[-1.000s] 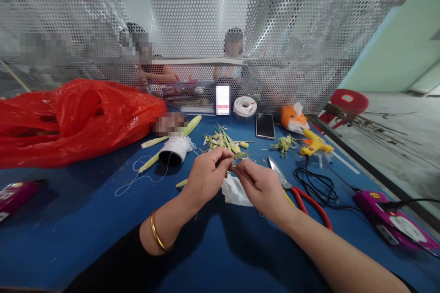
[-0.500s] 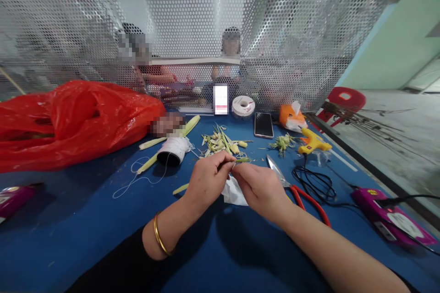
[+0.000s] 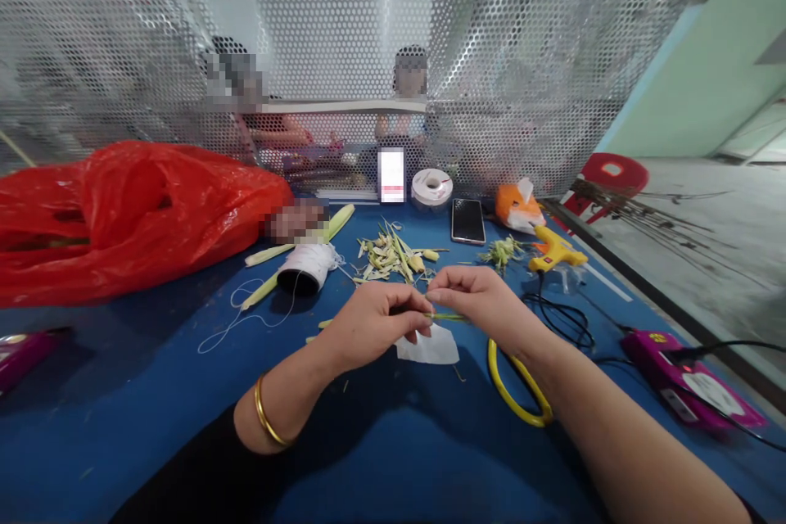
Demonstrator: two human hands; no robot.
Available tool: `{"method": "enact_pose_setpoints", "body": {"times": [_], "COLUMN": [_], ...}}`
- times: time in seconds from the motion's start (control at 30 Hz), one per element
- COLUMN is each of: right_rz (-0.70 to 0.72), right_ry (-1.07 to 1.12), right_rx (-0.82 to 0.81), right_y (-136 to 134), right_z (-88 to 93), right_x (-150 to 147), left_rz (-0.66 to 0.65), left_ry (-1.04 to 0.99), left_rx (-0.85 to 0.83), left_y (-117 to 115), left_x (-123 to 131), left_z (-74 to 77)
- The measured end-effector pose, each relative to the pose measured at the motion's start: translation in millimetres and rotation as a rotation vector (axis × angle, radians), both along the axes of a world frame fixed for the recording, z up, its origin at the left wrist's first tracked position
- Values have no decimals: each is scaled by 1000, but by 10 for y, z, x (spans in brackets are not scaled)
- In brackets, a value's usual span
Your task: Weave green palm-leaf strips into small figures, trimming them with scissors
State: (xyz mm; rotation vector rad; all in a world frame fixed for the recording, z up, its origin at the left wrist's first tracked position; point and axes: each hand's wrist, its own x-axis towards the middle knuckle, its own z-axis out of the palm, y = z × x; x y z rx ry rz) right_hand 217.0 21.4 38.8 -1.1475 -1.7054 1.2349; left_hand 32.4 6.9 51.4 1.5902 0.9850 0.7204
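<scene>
My left hand (image 3: 384, 319) pinches a thin green stem (image 3: 449, 317), which runs right from the fingertips and passes under my right hand. With thumb and forefinger together, my right hand (image 3: 476, 295) is closed just above the stem; what sits between those fingertips is too small to make out. Below both hands lies a white piece of paper (image 3: 433, 345). The yellow handle (image 3: 500, 389) of a pair of scissors shows beside my right wrist, the rest hidden under the arm. Beyond my hands is a pile of pale green plant scraps (image 3: 396, 254).
A spool of white thread (image 3: 307, 266) lies left, near a red plastic bag (image 3: 135, 221). On the right are a yellow glue gun (image 3: 556, 250), a purple power box (image 3: 688, 377) with cables, a phone (image 3: 467, 221) and an orange tissue pack (image 3: 519, 209). A perforated screen (image 3: 344, 24) stands behind.
My right hand has moved up and to the right, and my left hand has come slightly nearer. More of the green stem and paper shows. My right arm covers the scissors' red handle and blades.
</scene>
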Motion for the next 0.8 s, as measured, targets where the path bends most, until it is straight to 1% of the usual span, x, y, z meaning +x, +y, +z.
{"method": "enact_pose_setpoints", "body": {"times": [0.07,0.1,0.17,0.23,0.27,0.33,0.43,0.53,0.67,0.8], "right_rz": [1,8,31,15,-15,-90,-164,-188,-192,-156], "right_ry": [142,202,307,369,369,305,139,-27,-192,-313], "right_rx": [-222,-298,-367,-349,-310,-169,143,409,610,749], "right_y": [6,-3,-33,-73,-94,-137,-212,-293,-351,-340], "right_z": [-21,-38,-83,-129,-149,-173,-168,-139,-107,-95], "right_x": [-30,-55,-119,-188,-218,-266,-294,-285,-259,-243], "left_rz": [19,30,66,124,162,238,323,347,381,437], "left_ry": [-88,-124,-175,-202,-211,-237,-312,-407,-490,-507], "left_rx": [-55,-64,-55,-43,-48,-81,-157,-269,-443,-510], "left_y": [1,1,-1,-8,-13,-30,-61,-82,-89,-117], "left_x": [-3,-5,-9,-11,-10,-6,10,34,75,124], "left_z": [18,27,41,51,55,63,86,118,129,81]}}
